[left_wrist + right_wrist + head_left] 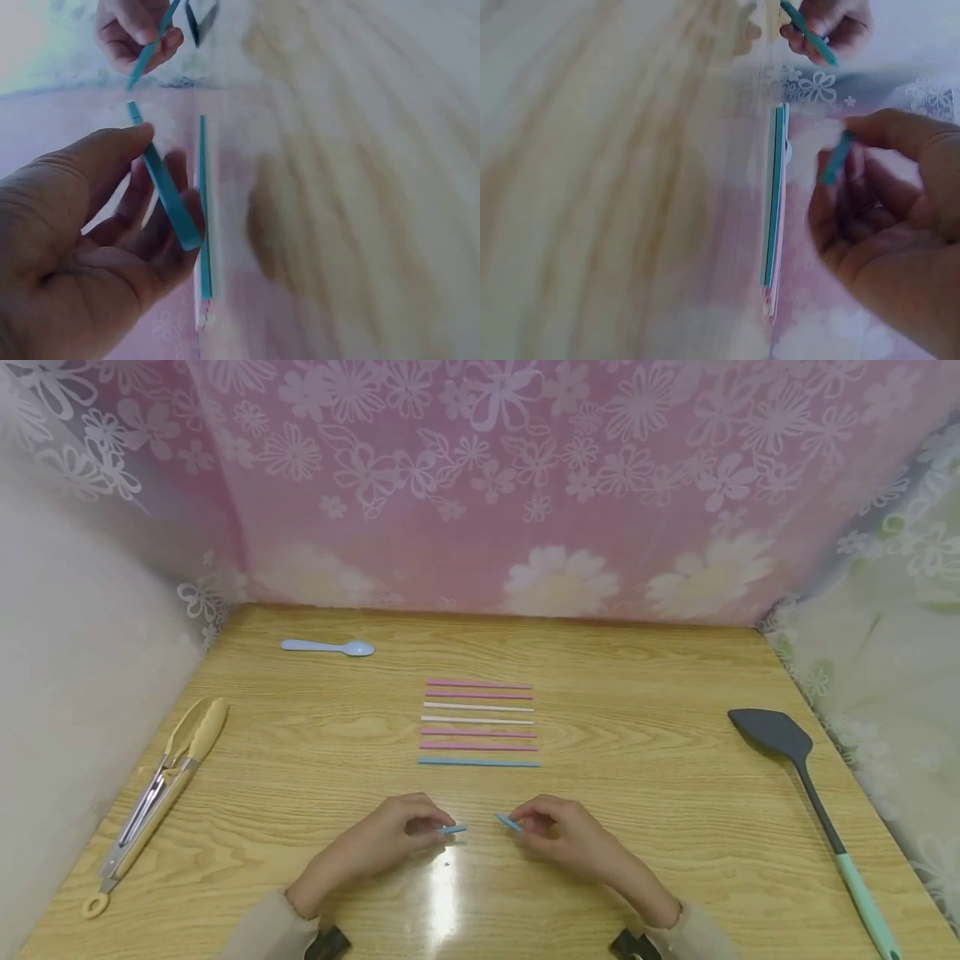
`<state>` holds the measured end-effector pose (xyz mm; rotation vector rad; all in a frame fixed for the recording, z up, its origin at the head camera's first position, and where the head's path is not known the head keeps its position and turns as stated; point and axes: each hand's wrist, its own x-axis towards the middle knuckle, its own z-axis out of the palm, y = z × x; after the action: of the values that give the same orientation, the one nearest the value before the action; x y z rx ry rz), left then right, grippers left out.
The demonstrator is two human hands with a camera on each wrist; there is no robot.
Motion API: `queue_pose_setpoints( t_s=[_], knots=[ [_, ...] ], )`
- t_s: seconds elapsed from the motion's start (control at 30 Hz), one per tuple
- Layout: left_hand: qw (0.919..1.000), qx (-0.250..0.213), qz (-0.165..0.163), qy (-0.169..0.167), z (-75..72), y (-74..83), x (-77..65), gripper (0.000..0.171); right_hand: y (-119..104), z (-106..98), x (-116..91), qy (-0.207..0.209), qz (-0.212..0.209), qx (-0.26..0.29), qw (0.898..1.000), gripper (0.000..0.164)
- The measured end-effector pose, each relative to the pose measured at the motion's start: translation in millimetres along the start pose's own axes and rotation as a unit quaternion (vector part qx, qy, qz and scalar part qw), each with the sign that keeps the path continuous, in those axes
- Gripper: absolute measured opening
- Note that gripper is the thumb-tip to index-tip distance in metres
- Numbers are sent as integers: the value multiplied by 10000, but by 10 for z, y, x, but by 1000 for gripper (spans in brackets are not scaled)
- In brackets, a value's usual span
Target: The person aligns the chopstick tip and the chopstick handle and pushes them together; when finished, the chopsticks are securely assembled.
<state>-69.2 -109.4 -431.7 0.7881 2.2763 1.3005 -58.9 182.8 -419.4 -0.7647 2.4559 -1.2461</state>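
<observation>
My left hand [395, 828] pinches a short blue stick [169, 196] between thumb and fingers. Opposite it, just above the table, my right hand [564, 835] pinches another short blue stick [835, 159]. A gap separates the two pieces, and each points inward and is partly covered by fingers. Beyond the hands lies a row of long thin sticks, roughly parallel: a blue stick [478, 763] nearest, then pink sticks [478, 747], white sticks [478, 721] and more pink sticks [478, 684] at the back.
Tongs [161, 797] with beige tips lie on the table's left side. A pale blue spoon [327, 647] is at the back left. On the right lies a turner [813, 793] with a dark blade and mint handle. A pink floral curtain [480, 527] borders the wooden table [637, 710].
</observation>
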Motion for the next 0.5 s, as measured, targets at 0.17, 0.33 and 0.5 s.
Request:
queue_pose_setpoints(
  t_s=[0.17,0.33,0.5],
  knots=[
    [9990,-123,365,206,16,60,81,17,-46,68,39,213,-908,74,9956,17],
    [9981,-194,553,211,6,121,101,18,-84,83,50,263,-1204,97,9923,21],
    [9977,-211,620,196,-1,144,108,19,-96,74,56,272,-1206,125,9923,21]
  ],
)
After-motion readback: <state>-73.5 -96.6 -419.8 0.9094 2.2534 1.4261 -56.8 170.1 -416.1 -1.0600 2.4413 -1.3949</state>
